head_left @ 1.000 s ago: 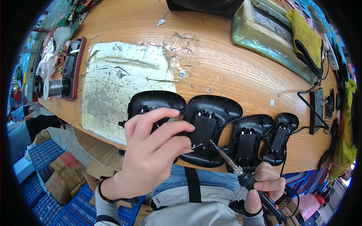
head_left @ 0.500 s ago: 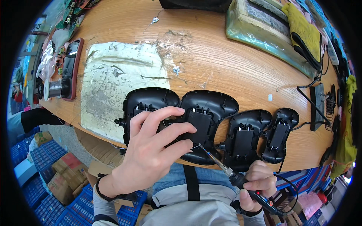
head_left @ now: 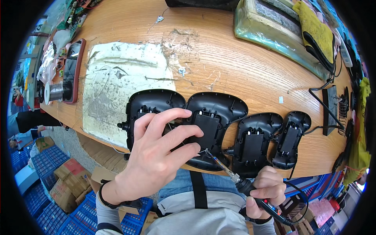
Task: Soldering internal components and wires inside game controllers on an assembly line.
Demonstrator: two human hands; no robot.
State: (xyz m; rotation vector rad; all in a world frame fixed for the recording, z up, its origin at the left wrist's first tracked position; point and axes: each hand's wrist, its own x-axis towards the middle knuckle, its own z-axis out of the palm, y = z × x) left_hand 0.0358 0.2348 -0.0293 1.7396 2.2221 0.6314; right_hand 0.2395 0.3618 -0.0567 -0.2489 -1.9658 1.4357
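Several black plastic half-shells lie in a row, hollow side up, each with a battery-box block inside. My left hand (head_left: 156,158) reaches over the second shell (head_left: 235,103), its fingers bent against the block (head_left: 206,127). A thin strand of solder wire (head_left: 202,151) sticks out at its thumb side. My right hand (head_left: 268,190) is closed around the handle of a soldering iron (head_left: 222,166). The iron's tip meets the end of the wire at the block's near edge. The first shell (head_left: 156,98) is partly covered by my left hand. To the right lie the third shell (head_left: 266,119) and a narrower shell (head_left: 299,117).
A stained white cloth (head_left: 125,86) lies at left, beside a solder spool (head_left: 55,92) and a red-cased phone (head_left: 73,72). At far right are an iron stand (head_left: 331,105) and the cord. A plastic-wrapped box (head_left: 266,43) and yellow glove (head_left: 317,29) are at the back.
Both hands stay almost in place. The iron and my right hand have shifted very slightly left; the view has moved a little.
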